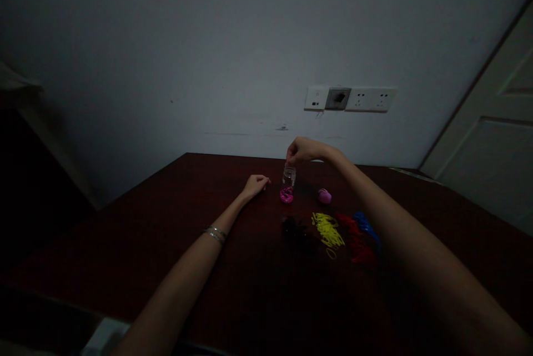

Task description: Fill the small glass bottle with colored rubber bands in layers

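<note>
Reaching in from the right, the right hand (302, 149) bends down at the wrist over the mouth of a small clear jar (288, 178), its knuckles raised and its fingertips pointing down at the rim. Thumb and fingers are drawn near each other, but whether they are clamped on anything cannot be told. The left hand (255, 185) lies low on the dark reddish table (200, 189), just left of the jar, fingers loosely curled; what, if anything, they close on cannot be made out. Bracelets (215, 233) circle the left forearm. The jar stands on the table between the hands, bright pink pieces (286, 195) at its bottom. Markings on the wall socket panel (372, 99) are too small to read. Right of the jar sits a pink rounded object (324, 196). Nearer the viewer lie a dark heap (296, 231), yellow rubber bands (327, 229), a red pile (356, 239) and a blue bunch (366, 225), this last close beside the right forearm, which crosses the view there. A panelled door (491, 106) stands at far right.
</note>
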Motion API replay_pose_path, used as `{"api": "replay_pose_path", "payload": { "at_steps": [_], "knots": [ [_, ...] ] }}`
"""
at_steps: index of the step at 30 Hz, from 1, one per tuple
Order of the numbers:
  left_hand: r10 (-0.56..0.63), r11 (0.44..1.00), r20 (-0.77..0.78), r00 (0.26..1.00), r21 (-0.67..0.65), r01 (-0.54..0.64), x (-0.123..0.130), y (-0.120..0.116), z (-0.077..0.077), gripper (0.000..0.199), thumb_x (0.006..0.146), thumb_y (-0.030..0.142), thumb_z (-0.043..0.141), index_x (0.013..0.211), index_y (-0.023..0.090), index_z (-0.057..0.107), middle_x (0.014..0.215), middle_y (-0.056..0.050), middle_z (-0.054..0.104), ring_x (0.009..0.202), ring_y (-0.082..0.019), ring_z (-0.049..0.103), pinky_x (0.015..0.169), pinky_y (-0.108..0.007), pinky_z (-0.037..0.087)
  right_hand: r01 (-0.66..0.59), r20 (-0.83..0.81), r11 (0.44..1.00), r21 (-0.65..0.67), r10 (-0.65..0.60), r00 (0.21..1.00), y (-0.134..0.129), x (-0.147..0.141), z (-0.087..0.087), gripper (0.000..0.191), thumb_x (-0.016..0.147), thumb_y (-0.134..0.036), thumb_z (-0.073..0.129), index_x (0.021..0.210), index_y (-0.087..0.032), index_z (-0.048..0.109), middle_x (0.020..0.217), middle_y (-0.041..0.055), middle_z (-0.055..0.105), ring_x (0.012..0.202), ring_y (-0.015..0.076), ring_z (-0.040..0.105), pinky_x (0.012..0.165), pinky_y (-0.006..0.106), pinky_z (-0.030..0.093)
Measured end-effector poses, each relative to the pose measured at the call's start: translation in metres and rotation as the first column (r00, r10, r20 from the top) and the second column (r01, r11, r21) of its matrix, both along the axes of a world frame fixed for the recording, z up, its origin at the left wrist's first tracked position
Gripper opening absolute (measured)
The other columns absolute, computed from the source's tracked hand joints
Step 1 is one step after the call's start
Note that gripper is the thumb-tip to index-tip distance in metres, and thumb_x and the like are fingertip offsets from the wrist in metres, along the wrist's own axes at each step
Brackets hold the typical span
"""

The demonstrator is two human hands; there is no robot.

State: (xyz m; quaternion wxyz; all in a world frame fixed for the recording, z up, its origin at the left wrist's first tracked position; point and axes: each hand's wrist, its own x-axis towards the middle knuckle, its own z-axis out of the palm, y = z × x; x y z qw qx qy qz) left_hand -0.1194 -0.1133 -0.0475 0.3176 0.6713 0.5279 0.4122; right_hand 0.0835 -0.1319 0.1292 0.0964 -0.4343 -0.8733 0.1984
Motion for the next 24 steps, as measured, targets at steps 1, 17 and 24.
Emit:
{"api": "replay_pose_path", "payload": {
  "at_steps": [1,17,24],
  "knots": [
    [0.003,1.000,0.002,1.000,0.000,-0.003,0.000,-0.001,0.000,0.033,0.077,0.035,0.045,0.078,0.009,0.067,0.048,0.003,0.045,0.046,-0.008,0.039,0.047,-0.019,0.030,0.005,-0.018,1.000,0.012,-0.005,1.000,-0.002,0.003,-0.001,0.017,0.061,-0.024,0.065,0.071,-0.010,0.067,0.062,0.0032,0.061,0.054,0.0100,0.050,0.051,0.023,0.037],
    [-0.380,0.910,-0.478,0.792,-0.039,0.412,0.003,-0.086,0.053,0.033,0.075,0.044,0.055,0.069,0.012,0.065,0.061,-0.001,0.056,0.056,-0.009,0.046,0.053,-0.021,0.032,0.047,-0.172,0.999,-0.018,-0.050,0.984,-0.050,0.061,-0.031,0.023,0.067,-0.037,0.063,0.069,-0.014,0.065,0.062,0.0029,0.060,0.056,0.0109,0.048,0.051,0.024,0.034],
    [-0.514,0.781,-0.613,0.601,-0.045,0.623,0.030,-0.119,0.060,0.049,0.067,0.048,0.065,0.106,0.019,0.061,0.094,-0.006,0.062,0.079,-0.015,0.056,0.062,-0.022,0.038,0.019,-0.233,1.000,-0.004,-0.020,0.972,-0.059,0.061,-0.034,0.027,0.068,-0.041,0.063,0.070,-0.014,0.063,0.060,0.0002,0.055,0.054,0.0094,0.043,0.049,0.023,0.031]
  ]
}}
